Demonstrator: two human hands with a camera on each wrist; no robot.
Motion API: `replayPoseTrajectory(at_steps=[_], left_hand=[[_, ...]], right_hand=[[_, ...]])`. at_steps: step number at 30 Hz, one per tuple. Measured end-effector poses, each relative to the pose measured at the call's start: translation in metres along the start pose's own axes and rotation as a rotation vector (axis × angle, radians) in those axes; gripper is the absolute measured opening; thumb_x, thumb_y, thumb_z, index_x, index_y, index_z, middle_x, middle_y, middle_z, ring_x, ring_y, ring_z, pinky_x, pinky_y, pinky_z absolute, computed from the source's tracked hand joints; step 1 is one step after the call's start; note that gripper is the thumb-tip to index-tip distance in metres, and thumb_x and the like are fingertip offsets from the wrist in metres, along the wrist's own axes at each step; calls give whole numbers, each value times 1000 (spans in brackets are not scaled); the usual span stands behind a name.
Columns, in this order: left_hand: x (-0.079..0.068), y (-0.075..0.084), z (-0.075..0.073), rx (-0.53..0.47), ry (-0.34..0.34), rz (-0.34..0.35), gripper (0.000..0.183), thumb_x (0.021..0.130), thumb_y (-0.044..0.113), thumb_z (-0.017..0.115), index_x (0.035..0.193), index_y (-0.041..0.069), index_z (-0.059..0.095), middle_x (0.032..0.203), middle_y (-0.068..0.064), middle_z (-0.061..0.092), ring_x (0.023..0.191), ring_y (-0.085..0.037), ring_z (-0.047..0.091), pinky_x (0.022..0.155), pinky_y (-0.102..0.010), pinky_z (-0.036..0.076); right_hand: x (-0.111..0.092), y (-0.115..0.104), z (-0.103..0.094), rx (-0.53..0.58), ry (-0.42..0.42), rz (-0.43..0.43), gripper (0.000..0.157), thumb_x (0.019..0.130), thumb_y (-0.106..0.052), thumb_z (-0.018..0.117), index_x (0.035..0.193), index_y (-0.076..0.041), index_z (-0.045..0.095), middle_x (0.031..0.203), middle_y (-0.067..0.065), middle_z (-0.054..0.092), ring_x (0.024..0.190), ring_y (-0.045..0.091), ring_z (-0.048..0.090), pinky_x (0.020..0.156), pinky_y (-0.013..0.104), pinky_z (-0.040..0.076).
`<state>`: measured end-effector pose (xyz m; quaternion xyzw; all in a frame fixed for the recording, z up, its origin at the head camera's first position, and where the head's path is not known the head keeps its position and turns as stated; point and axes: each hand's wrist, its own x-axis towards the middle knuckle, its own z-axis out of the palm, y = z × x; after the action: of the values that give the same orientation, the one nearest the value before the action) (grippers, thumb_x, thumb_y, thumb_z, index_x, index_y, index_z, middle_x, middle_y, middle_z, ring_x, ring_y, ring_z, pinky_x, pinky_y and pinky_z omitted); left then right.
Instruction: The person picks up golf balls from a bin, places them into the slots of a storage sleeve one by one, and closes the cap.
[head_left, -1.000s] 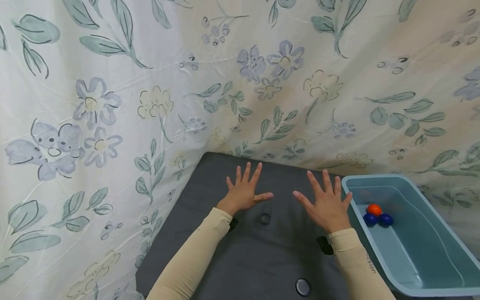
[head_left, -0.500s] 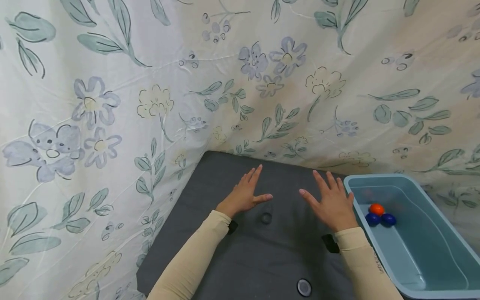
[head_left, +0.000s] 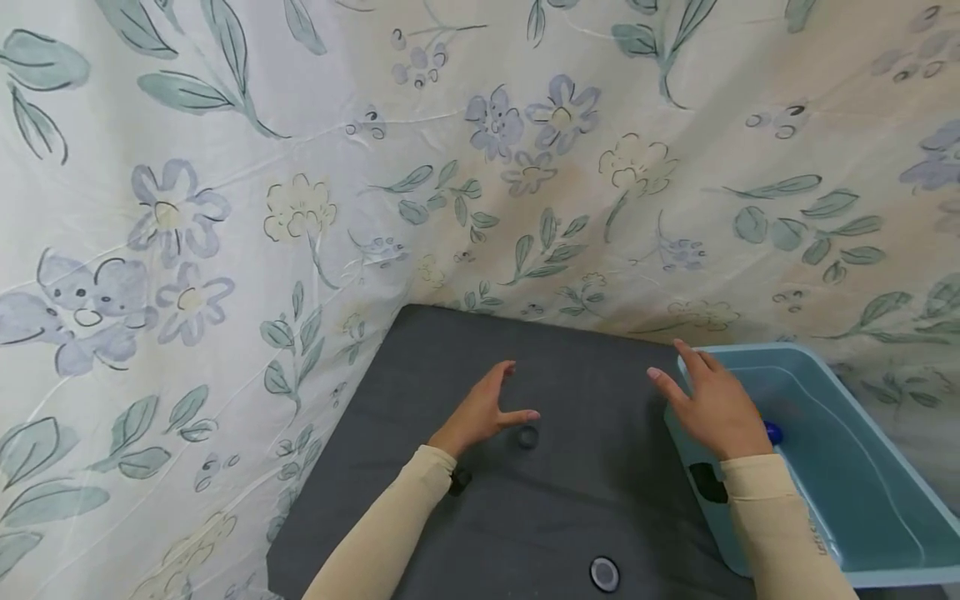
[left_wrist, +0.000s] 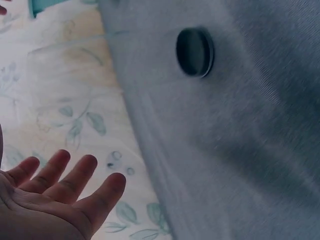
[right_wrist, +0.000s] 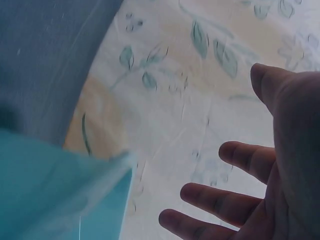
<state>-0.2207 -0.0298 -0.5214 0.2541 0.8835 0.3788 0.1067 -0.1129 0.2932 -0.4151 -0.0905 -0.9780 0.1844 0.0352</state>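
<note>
Diagonally lies blue bin (head_left: 855, 487) | long axis far-left to near-right | left grip (head_left: 476, 415) spread | right grip (head_left: 718, 412) spread

1. Dark grey table (head_left: 540, 533), matte, woven-looking in the left wrist view; far left corner and slanting left edge in sight, soft shadows across the top.
2. Well in from the left edge, around the middle: small dark round piece (head_left: 528, 437), lying on the bare surface.
3. Toward the near edge, farther right: grey disc (head_left: 604, 574) with dark rim.
4. Along the right side, reaching to the far edge: light blue bin (head_left: 855, 475), upright, open-topped.
</note>
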Motion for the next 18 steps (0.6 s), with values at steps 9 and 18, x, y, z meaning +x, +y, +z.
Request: replayPoseTrajectory(at_steps=[9,18], left_hand=[[-11,-10,20,-59,-25,-18,101,69,73,68,147,21,31,147,4,44,133,-17,47,105,-44,44],[-11,-8,32,-52,-75,-4,87,75,61,73,142,19,37,140,-2,52,128,-18,51,101,-43,47]], right_hand=[[5,41,-30,-33,-88,33,89,95,-69,31,155,-5,15,142,42,30,121,62,34,89,75,34],[13,90,-42,-114,-137,97,95,94,-72,26,149,5,23,137,47,28,119,64,33,92,75,32]])
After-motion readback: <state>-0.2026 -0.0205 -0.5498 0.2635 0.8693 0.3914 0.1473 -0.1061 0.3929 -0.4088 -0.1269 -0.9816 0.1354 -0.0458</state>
